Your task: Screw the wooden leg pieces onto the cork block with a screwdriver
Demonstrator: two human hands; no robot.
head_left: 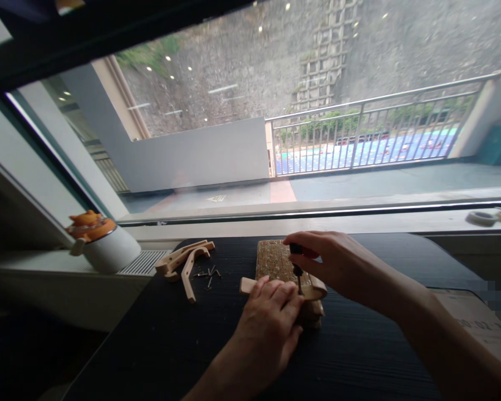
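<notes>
A pale, curved wooden piece (246,285) lies across a brown, rough-patterned block (271,259) on the dark table (167,345). My left hand (269,312) is closed over the wooden piece, pressing it against the block and covering its middle. With my right hand (323,253) I grip the dark handle of a screwdriver (298,272), held nearly upright. Its shaft points down to the wood, close beside my left fingers; the exact tip contact is hard to see. To the left are several loose screws (210,274) and more shaped wooden pieces (187,275) with holes.
Behind the table runs a window sill (229,230) below a large window. A white pot with an orange cat figure (91,225) stands at left. A roll of tape (480,218) rests on the sill at right. A light printed sheet or board (463,312) lies beneath my right forearm.
</notes>
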